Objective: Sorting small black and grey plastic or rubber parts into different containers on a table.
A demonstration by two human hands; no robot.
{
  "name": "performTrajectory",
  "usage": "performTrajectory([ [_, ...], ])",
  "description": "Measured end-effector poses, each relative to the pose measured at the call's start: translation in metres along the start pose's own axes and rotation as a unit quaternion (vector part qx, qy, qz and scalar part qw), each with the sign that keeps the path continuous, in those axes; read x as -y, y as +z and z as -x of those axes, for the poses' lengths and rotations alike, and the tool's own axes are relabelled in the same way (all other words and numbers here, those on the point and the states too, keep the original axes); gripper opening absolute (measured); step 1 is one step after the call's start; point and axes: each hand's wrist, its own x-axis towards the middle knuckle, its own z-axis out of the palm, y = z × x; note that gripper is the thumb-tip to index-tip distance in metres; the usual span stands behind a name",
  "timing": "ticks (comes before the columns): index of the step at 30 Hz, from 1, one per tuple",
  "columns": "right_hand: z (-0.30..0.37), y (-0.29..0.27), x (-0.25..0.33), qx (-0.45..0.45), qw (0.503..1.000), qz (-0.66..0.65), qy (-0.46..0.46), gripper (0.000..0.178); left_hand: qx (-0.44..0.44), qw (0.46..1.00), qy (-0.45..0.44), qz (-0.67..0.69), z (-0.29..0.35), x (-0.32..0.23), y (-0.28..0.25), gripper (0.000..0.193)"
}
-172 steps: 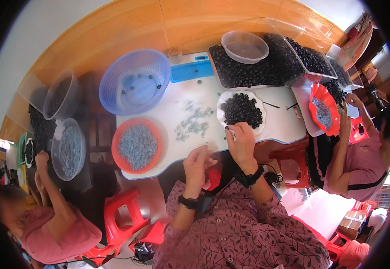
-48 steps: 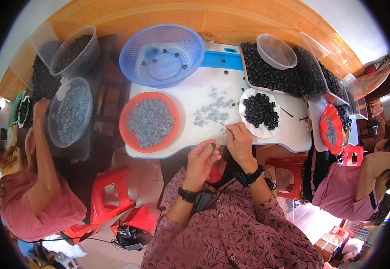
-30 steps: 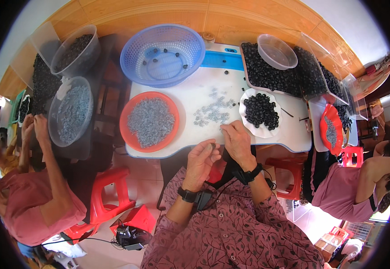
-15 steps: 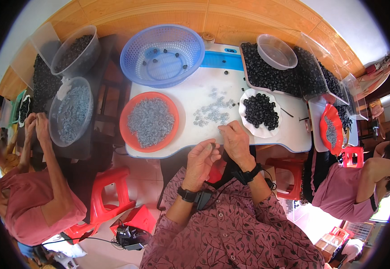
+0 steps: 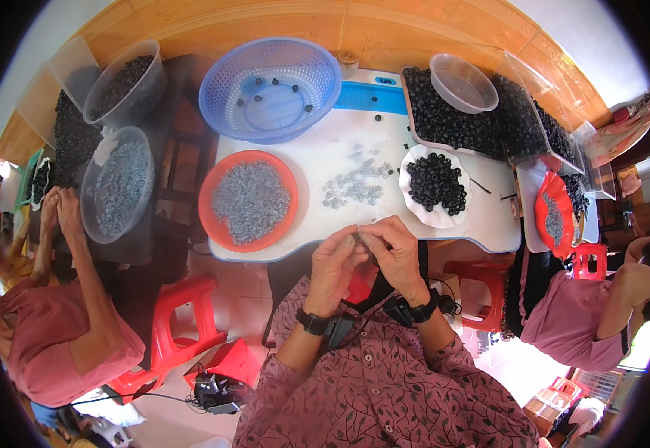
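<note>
I view a white, blue-edged table (image 5: pixel 325 134) bearing a round blue perforated plastic basket (image 5: pixel 281 118) at the back, presumably to keep the front accessible. A round orange plastic dish (image 5: pixel 209 216) sits left and a white scalloped dish (image 5: pixel 429 216) right, likely within each hand's reach. The left hand (image 5: pixel 332 265) and right hand (image 5: pixel 394 257) meet at the near edge, fingertips pinched together; a small dark piece (image 5: pixel 356 236) appears held there, apparently by the left; I cannot tell whether the right grips anything. The white dish's rim limits rightward movement; free room lies between the orange dish and scattered small translucent pieces (image 5: pixel 355 185).
</note>
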Motion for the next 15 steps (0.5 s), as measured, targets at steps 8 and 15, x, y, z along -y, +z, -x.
performTrajectory([
  [8,0.0016,0.0012,0.0023,-0.006,1.0,0.011,-0.006,0.016,-0.026,0.999,0.023,-0.029,0.0028,0.0027,0.0048,0.028],
  [15,0.0042,0.002,0.0044,-0.018,1.0,0.011,-0.017,0.015,-0.031,0.998,0.03,-0.036,0.0029,0.0044,0.0044,0.027],
])
